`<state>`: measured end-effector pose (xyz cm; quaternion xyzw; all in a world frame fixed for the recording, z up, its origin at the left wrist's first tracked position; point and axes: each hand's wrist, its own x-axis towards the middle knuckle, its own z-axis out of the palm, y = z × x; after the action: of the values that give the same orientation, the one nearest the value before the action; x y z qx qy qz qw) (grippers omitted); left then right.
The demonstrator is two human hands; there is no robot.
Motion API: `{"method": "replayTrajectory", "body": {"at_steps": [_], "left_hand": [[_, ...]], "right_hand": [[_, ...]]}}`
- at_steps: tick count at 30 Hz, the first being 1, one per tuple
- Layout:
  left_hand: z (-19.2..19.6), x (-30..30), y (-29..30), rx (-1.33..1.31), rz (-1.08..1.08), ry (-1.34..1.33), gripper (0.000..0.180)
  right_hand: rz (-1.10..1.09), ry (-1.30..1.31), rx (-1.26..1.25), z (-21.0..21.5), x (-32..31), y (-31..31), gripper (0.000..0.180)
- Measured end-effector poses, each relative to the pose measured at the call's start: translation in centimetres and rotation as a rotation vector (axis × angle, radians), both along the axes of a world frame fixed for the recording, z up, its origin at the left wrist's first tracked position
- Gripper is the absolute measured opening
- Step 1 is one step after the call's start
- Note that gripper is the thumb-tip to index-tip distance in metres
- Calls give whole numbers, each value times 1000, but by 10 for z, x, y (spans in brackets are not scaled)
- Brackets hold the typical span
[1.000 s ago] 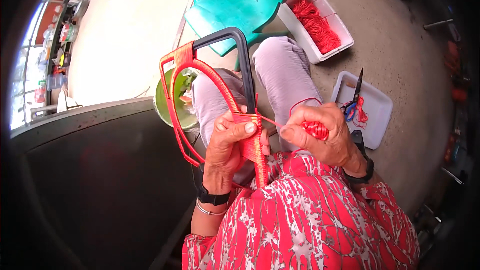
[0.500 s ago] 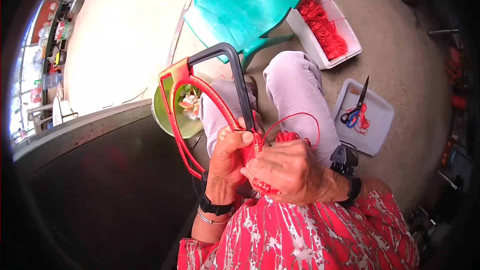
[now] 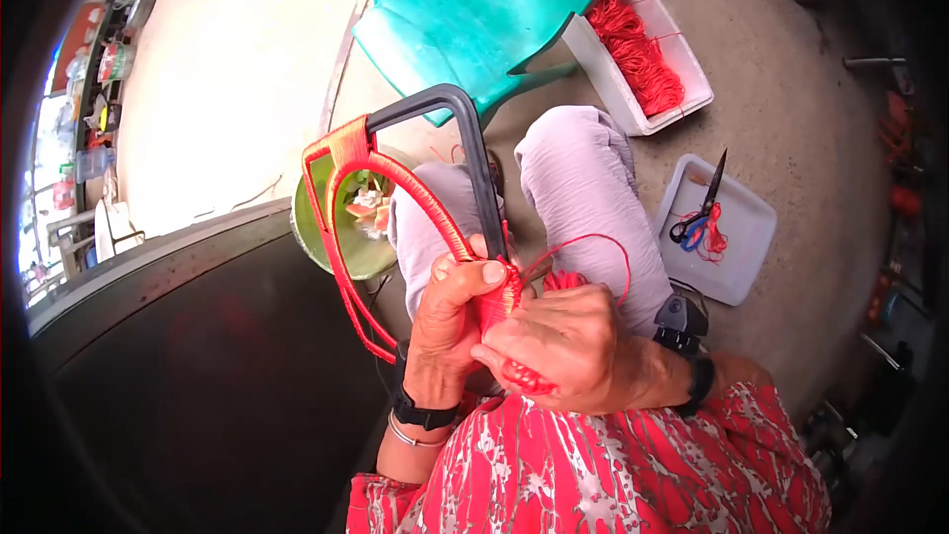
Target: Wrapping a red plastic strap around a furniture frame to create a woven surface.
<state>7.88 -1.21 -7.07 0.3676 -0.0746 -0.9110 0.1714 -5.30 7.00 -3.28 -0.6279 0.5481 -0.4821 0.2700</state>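
Note:
I sit with a dark metal frame [image 3: 473, 153] resting upright on my lap. Red cord [image 3: 395, 178] is wound tightly around part of it. My left hand [image 3: 450, 321] grips the frame at the wrapped section. Pressed against it from the right, my right hand [image 3: 563, 346] holds a small bundle of red cord [image 3: 529, 381], from which a thin loop [image 3: 603, 247] arcs up over my knee. Both wrists wear dark bands.
A teal plastic chair [image 3: 484, 20] stands in front of me. A white tub of red cord [image 3: 643, 54] sits beside it. A white tray [image 3: 736, 237] with scissors [image 3: 697, 213] lies on the concrete at right. A green bowl [image 3: 341, 242] stands at left by a dark surface [image 3: 198, 376].
My right hand has swung in from the right and now lies against the left hand on the frame. The loose cord has drawn up into a small loop.

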Motion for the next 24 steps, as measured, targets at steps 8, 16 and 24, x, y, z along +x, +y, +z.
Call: {"method": "replayTrajectory", "body": {"at_steps": [8,16,24], "left_hand": [[2,-4,-1,-29,-22,44,17],[-4,-3,1,-2,-69,124,19],[-4,-1,1,19,-49,177,21]], "right_hand": [[-101,-238,335,20,-52,2,14],[-208,-362,432,18,-65,-9,16],[-200,-342,536,7,-72,-14,18]]}}
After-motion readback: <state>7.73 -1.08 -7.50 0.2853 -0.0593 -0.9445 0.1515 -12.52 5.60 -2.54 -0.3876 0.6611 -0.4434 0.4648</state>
